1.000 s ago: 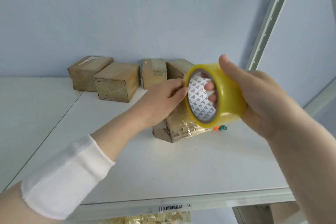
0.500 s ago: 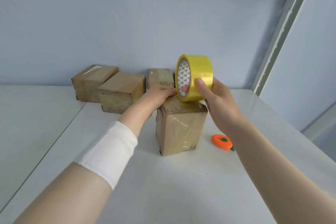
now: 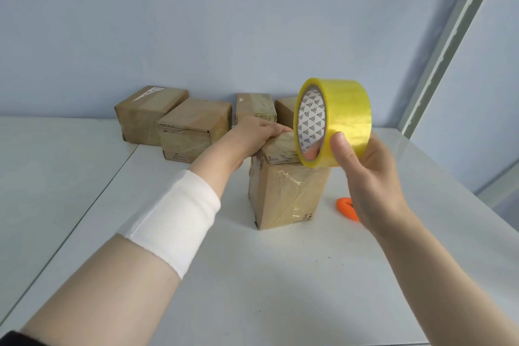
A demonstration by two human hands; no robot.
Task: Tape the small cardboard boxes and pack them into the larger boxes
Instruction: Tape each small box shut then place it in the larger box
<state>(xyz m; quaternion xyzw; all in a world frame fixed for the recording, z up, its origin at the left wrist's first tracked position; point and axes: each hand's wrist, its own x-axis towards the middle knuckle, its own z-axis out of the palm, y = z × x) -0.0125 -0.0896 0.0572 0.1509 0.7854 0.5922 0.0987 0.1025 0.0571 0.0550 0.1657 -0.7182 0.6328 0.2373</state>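
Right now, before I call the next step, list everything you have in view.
upright box: 1, brown, taped, centre of table
back boxes: 4, brown, row along the wall; rightmost partly behind tape roll
tape roll: 1, yellow, held above upright box's right edge
orange tool: 1, orange, on table right of upright box, partly behind right hand
table: 1, white
shelf post: 1, grey metal, far right
wristband: 1, white, left forearm
left hand: 1, resting on upright box's top
right hand: 1, gripping tape roll, thumb outside, fingers through the core
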